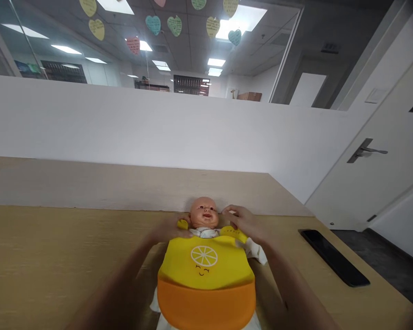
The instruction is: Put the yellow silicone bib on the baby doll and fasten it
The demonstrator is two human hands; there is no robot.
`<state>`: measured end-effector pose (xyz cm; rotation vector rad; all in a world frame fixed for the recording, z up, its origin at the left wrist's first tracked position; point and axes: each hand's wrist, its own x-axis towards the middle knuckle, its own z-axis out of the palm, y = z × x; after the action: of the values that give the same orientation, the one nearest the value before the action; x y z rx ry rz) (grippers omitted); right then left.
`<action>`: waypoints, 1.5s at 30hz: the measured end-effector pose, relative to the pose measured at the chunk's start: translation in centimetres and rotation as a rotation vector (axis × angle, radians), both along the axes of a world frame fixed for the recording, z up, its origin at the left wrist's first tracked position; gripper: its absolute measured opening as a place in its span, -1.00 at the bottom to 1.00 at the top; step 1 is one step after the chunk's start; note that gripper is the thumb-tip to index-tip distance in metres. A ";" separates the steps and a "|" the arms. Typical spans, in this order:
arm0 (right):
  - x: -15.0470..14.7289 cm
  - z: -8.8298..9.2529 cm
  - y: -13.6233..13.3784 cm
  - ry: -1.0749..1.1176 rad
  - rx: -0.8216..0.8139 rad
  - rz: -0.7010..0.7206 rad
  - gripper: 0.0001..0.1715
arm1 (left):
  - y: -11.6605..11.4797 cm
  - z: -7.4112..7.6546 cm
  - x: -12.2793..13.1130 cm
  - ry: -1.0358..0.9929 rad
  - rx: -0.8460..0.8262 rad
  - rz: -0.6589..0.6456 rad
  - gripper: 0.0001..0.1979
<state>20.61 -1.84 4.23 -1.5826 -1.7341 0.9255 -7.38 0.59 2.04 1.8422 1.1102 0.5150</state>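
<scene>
A baby doll [205,211] lies face up on the wooden table, in white clothing. Over its chest is a yellow bib [179,256] with a lemon-slice print, a smiling face and an orange pocket [206,305] at the bottom. My left hand [172,228] is closed on the bib's left strap, beside the doll's neck; a bit of yellow shows by the fingers. On the other side my right hand [245,221] has curled fingers at the right strap [231,232], which has small holes and points toward the neck.
A black phone [333,256] rests on the table's right part, near its edge. Behind the table [55,256] stands a white wall [141,128] with glass above, dotted with heart-shaped notes. A door with a metal handle [365,150] is at the right.
</scene>
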 end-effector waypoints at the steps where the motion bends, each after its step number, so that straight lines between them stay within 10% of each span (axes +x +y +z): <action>1: 0.0 1.0 0.2 0.030 0.030 -0.019 -0.55 | 0.2 0.3 -0.4 -0.019 0.019 -0.015 -0.57; 8: 0.5 2.0 2.0 0.070 0.275 -0.361 -0.59 | 0.6 0.0 -0.9 -0.137 0.004 0.142 -0.23; 16: 0.2 1.3 1.1 -0.296 0.115 -0.096 -0.64 | 1.5 -2.5 -1.2 -0.101 -0.001 0.323 -0.31; 26: 0.1 0.4 0.0 -0.316 -0.316 0.089 -0.65 | 0.2 -1.0 -1.9 0.081 -0.243 0.109 -0.24; 34: 0.8 -2.7 1.2 -0.165 -0.210 0.121 -0.64 | -0.9 -0.4 -2.8 0.167 -0.162 -0.042 -0.37; 45: 0.8 -0.9 1.3 -0.272 -0.008 0.041 -0.65 | -2.0 0.5 -2.3 -0.036 -0.216 0.059 -0.39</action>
<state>21.39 -0.52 3.30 -1.7506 -1.9550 0.7645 -9.70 -1.45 2.50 1.6120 1.1517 0.4426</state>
